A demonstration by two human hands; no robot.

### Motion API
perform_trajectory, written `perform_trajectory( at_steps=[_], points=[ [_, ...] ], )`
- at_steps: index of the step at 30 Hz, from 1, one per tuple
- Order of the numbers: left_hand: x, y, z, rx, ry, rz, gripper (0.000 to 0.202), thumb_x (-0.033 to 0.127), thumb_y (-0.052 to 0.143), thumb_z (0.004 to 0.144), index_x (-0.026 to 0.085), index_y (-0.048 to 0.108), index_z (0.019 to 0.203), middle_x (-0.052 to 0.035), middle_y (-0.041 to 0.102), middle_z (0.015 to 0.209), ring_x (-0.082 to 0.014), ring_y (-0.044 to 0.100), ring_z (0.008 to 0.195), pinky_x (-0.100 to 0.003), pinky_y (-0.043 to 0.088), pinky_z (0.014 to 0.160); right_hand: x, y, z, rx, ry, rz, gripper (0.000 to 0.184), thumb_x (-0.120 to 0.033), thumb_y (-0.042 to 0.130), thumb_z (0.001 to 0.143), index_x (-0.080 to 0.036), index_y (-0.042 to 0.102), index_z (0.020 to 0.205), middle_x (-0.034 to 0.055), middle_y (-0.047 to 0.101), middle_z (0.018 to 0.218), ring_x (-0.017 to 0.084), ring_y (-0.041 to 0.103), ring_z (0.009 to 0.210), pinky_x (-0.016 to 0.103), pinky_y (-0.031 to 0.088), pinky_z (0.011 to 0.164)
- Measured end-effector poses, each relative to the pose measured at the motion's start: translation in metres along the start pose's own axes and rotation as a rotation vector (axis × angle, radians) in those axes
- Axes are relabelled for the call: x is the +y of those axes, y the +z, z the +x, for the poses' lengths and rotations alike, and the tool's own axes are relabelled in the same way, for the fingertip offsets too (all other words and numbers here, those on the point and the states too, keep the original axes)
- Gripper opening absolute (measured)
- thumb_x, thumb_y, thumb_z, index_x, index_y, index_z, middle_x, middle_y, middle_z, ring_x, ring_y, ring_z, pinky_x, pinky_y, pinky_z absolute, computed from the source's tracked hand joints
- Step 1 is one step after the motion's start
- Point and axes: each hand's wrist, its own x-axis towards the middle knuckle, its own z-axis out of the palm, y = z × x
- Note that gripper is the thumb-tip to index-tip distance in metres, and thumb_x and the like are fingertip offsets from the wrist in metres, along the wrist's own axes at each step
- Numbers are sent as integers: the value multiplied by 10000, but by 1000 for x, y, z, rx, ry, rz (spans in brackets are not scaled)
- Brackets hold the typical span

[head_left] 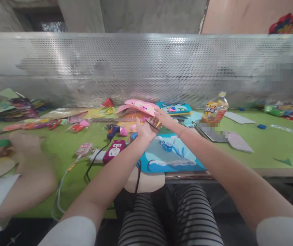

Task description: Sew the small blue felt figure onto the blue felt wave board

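Both my arms reach forward over the green table (269, 147). My left hand (148, 127) and my right hand (163, 118) meet at a pink foam sheet (138, 106) that is lifted off the table at the middle back. The fingers of both hands close on its near edge. Below my wrists lies a blue foam picture (169, 159) with a white and blue figure on it. A beige foam piece (146, 181) hangs over the table's front edge beneath it.
A blue glue gun (112, 130), a magenta phone (114, 150) and white cables lie left of my arms. A drink bottle (215, 110) stands to the right. Another person's arm (26, 171) rests at the left. Foam scraps line the perforated metal back wall (146, 68).
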Motion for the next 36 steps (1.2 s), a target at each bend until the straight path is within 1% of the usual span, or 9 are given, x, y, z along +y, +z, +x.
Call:
perform_trajectory(
  at_steps=[2, 4, 6, 8, 14, 17, 21, 28, 36],
  points=[
    [2, 2, -1, 43, 17, -19, 598, 680, 247, 813, 153, 526, 872, -154, 643, 927, -257, 645, 844, -396, 511, 735, -2, -13, -16, 53, -25, -11, 339, -392, 418, 865, -169, 569, 1071, 97, 600, 1113, 216, 535, 1050, 371, 408, 924],
    [4, 5, -3, 88, 29, -32, 562, 653, 255, 827, 155, 504, 899, -170, 635, 1009, -267, 643, 900, -404, 507, 755, -4, -24, -36, 63, -19, -18, 286, -402, 429, 851, -163, 580, 891, 60, 625, 856, 180, 570, 797, 312, 448, 734],
    [6, 8, -5, 103, 34, -43, 548, 641, 258, 832, 155, 495, 921, -179, 622, 1072, -270, 631, 963, -401, 503, 776, -4, -31, -54, -9, -30, -38, 277, -379, 428, 844, -167, 564, 729, 20, 580, 680, 147, 530, 637, 271, 405, 612],
    [7, 8, -5, 104, 37, -48, 545, 643, 273, 827, 156, 495, 926, -178, 618, 1095, -267, 619, 1003, -398, 498, 799, -2, -32, -67, -83, -64, -32, 278, -354, 450, 828, -163, 553, 654, 6, 554, 618, 129, 501, 585, 252, 372, 572],
    [6, 6, -5, 120, 52, -17, 505, 634, 306, 820, 166, 492, 863, -175, 620, 1099, -271, 596, 1064, -407, 487, 839, 0, -19, -78, -97, -67, 7, 208, -332, 552, 775, -146, 618, 710, 22, 627, 697, 122, 524, 628, 235, 380, 593],
    [5, 6, -6, 119, 50, 1, 510, 632, 291, 825, 166, 493, 865, -181, 610, 1123, -273, 587, 1084, -393, 492, 831, -4, -16, -77, -119, -35, 11, 185, -302, 566, 763, -141, 626, 694, 13, 623, 656, 110, 516, 596, 223, 377, 576],
    [5, 7, -7, 93, 57, 20, 521, 638, 287, 822, 165, 494, 888, -186, 597, 1149, -272, 574, 1106, -388, 489, 835, -5, -15, -77, -126, -4, 52, 176, -280, 558, 767, -137, 636, 700, 3, 611, 613, 101, 512, 560, 213, 374, 548],
    [5, 7, -7, 98, 57, 37, 518, 629, 278, 827, 163, 498, 872, -177, 599, 1141, -267, 575, 1102, -382, 491, 832, 0, -15, -78, -133, -37, 75, 189, -281, 539, 781, -143, 656, 729, 18, 634, 641, 124, 565, 596, 226, 406, 579],
    [7, 5, -6, 80, 67, 39, 509, 624, 289, 829, 163, 506, 835, -168, 618, 1094, -261, 593, 1069, -380, 499, 821, -3, -17, -79, -135, -26, 142, 231, -259, 460, 790, -149, 617, 661, 22, 613, 615, 127, 572, 595, 227, 425, 579]
  ],
)
